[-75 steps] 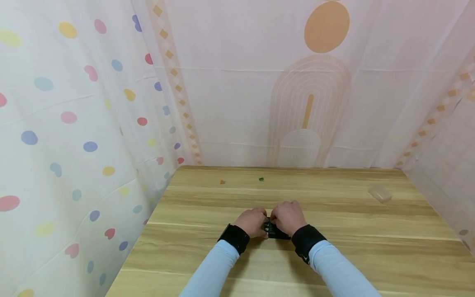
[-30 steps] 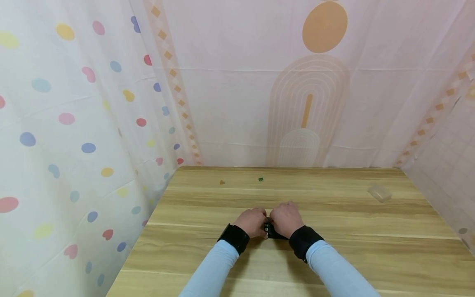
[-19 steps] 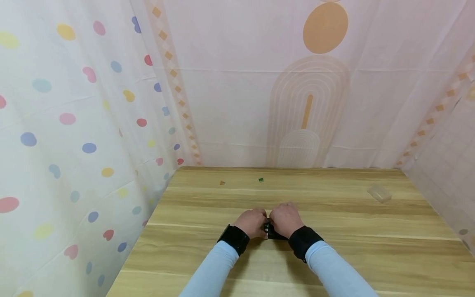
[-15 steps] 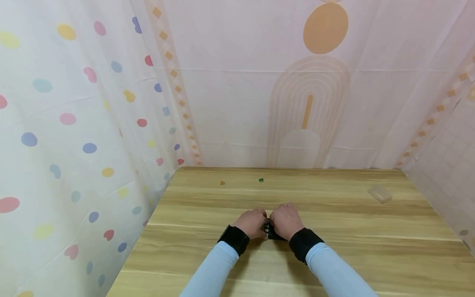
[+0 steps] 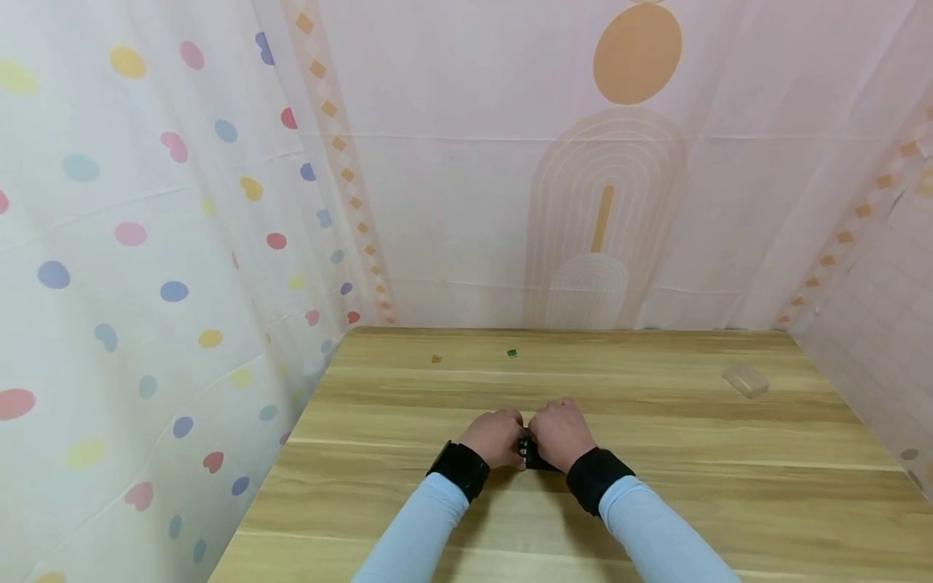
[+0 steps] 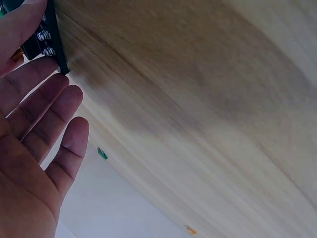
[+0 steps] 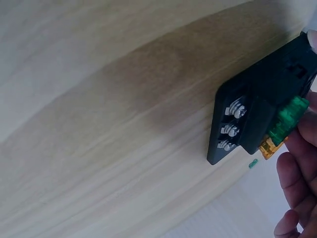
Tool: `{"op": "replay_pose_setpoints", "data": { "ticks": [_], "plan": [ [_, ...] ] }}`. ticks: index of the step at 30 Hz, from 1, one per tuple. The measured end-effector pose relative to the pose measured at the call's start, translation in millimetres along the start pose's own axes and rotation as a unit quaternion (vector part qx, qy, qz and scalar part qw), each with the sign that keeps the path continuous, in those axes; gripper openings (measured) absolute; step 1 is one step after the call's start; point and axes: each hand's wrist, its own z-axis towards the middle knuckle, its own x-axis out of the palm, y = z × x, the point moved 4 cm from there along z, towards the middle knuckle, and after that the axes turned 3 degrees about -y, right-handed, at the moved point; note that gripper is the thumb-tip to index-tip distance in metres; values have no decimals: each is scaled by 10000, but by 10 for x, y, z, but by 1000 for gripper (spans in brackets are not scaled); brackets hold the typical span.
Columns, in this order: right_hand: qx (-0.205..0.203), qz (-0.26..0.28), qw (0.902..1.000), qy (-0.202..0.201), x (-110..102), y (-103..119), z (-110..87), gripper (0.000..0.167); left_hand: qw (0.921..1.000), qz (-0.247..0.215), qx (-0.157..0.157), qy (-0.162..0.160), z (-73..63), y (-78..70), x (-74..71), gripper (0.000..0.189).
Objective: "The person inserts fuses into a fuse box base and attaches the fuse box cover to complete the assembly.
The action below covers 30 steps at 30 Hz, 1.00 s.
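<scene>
A black fuse block [image 7: 277,84] with silver screw terminals [image 7: 230,130] lies between both hands, over the near middle of the table. My left hand [image 5: 493,439] grips its left end; the left wrist view shows the thumb on one face, with the index finger against the edge. A green blade fuse [image 7: 288,118] and an orange blade fuse [image 7: 270,148] sit side by side on the block in the right wrist view. My right hand [image 5: 561,435] has its fingers curled at the green fuse and seems to pinch it. The exact contact is partly cut off.
At the back of the wooden table [image 5: 379,486] lie a small orange fuse [image 5: 436,358] and a small green fuse [image 5: 513,353]. A clear plastic case [image 5: 746,379] rests at the back right. Patterned curtains [image 5: 466,202] hang behind and to the left.
Over the last seconds my right hand has shifted slightly left and covers more of the fuse block. My left hand and the block stay nearly still.
</scene>
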Motion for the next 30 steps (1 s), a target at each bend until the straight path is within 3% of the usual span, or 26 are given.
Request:
{"op": "replay_pose_setpoints", "data": {
  "ticks": [30],
  "plan": [
    [106, 315, 9994, -21, -13, -36, -10, 25, 9999, -83, 70, 19, 4, -15, -45, 32]
  ]
}}
